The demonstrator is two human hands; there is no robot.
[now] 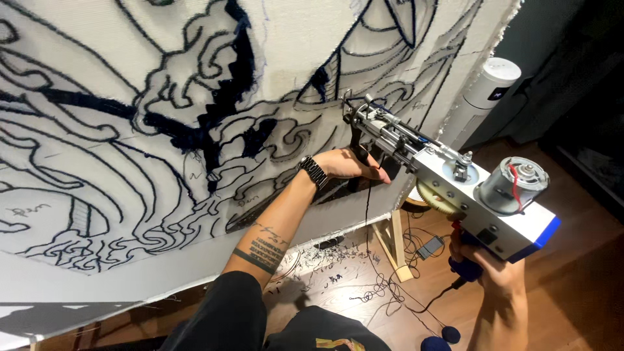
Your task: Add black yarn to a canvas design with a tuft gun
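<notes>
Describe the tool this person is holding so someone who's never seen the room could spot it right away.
Start at the big white cloth with black line drawings. At its right edge, the tufting gun is pressed against it, gripped by the left hand in front and the right hand below. It alone is boxy white and blue, with a silver motor on top.

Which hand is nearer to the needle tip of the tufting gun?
Left. The left hand grips the front handle just below the needle tip at the cloth. The right hand holds the blue rear grip, at the far end of the tufting gun.
</notes>
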